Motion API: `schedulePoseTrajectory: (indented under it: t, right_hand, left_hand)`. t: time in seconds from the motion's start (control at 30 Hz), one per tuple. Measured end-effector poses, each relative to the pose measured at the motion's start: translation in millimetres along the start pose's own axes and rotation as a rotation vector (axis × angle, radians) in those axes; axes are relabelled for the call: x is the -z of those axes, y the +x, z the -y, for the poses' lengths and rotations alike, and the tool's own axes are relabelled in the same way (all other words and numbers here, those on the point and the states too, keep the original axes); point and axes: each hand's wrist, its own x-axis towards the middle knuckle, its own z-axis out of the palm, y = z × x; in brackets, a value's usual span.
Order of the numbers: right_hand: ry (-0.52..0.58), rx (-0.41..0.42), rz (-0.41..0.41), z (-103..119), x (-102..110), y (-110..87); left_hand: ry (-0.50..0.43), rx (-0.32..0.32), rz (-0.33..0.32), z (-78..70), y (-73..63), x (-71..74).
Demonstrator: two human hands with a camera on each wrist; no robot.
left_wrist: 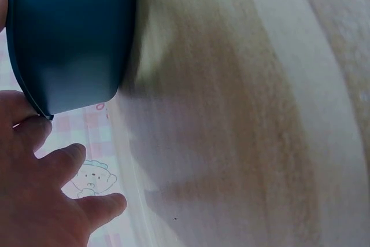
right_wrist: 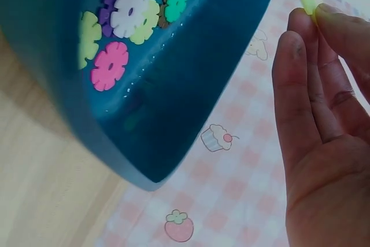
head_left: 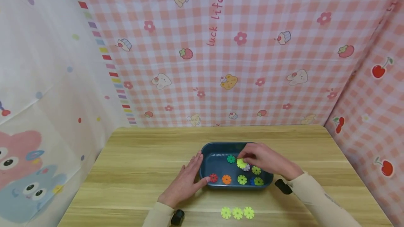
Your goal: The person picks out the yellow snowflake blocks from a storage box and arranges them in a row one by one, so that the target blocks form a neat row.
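Pinching a yellow flower piece [head_left: 241,163] btwn thumb & index finger, the R hand [head_left: 266,158] is over the R part of the blue tray [head_left: 217,164], its other fingers loosely extended. L hand [head_left: 186,181] is spread, fingers fairly straight, touching the tray's L rim, thumb near a red piece [head_left: 213,178]. Also in tray: orange piece [head_left: 226,179] nr the front, teal piece [head_left: 231,159] farther back, pink piece [right_wrist: 109,66] in R wrist view. Three yellow pieces [head_left: 237,213] in a row on wood table [head_left: 142,171], nearer the person than the tray.
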Motion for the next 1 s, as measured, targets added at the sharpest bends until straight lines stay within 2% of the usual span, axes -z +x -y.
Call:
schedulePoseTrajectory:
  t: [0.6, 1.0]
  right_hand:
    - [0.012, 0.034, -0.104, -2.3, -8.3, -30.2]
    - [0.132, -0.023, -0.134, -0.8, -12.9, -52.5]
  left_hand:
    - [-0.008, -0.003, -0.005, -0.3, 0.0, 0.0]
    - [-0.013, 0.012, 0.009, -1.4, -0.2, 0.0]
